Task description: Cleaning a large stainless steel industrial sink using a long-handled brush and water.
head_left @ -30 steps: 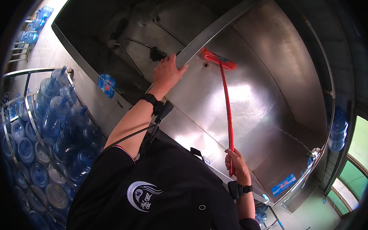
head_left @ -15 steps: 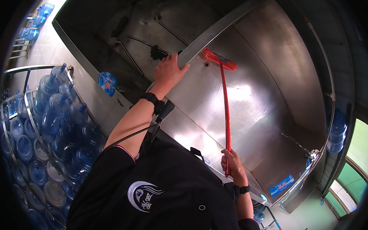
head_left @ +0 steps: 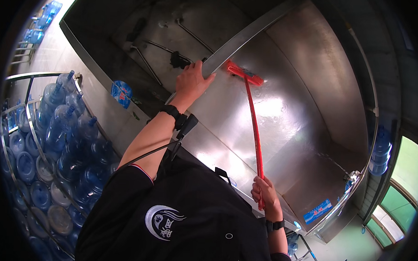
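Observation:
My right hand [head_left: 264, 193] is closed round the lower end of a long red handle. It belongs to a red scrub brush [head_left: 246, 75], whose head rests on the floor of a stainless-steel basin [head_left: 306, 120]. Fine red bristles show along the head's left end. My left arm reaches forward, and my left hand [head_left: 191, 84] grips the steel divider [head_left: 244, 37] between this basin and a darker one [head_left: 107, 21] to the left. The thumb lies on the brush side, and the fingers curl over the top.
Metal rods [head_left: 194, 34] lie in the dark basin. A thin water stream [head_left: 330, 160] spurts from a fitting [head_left: 353, 175] at the basin's right corner. Several blue water-cooler bottles [head_left: 64, 134] fill a metal-framed rack [head_left: 38, 75] on the left. A thin cable [head_left: 148, 153] crosses my left arm.
The brush head has slid a little toward me and left along the basin floor. My right hand has drawn back slightly with the handle. My left hand keeps its place.

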The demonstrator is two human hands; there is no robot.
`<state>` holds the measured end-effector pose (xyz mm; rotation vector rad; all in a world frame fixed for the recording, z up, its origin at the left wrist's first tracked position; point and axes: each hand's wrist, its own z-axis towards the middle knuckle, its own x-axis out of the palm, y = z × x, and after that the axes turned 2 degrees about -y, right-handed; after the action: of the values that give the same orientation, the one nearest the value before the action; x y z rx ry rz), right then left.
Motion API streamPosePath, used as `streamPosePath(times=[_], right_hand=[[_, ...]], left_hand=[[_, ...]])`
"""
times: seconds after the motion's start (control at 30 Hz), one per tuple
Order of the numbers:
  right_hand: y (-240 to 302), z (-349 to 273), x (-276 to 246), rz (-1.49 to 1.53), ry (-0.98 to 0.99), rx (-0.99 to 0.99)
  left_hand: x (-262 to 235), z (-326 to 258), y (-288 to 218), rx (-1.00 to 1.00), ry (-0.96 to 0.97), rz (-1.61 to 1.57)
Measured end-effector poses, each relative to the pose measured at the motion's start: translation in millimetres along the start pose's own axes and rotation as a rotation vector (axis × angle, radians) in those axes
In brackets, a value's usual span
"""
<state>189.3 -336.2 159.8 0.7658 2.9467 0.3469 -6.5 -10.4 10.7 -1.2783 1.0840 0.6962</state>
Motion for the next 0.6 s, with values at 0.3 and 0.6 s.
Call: streamPosePath(times=[0.3,0.6], right_hand=[[-1.9,-31.1,-19.9,0.158,-0.06,-0.125],[34.3,31.1,-64.7,0.254,-0.129,-0.32]], left_hand=[[-2.3,0.1,-0.2,-0.001,0.013,0.0],[-0.9,-0.6,1.2,-0.008,-0.01,0.015]])
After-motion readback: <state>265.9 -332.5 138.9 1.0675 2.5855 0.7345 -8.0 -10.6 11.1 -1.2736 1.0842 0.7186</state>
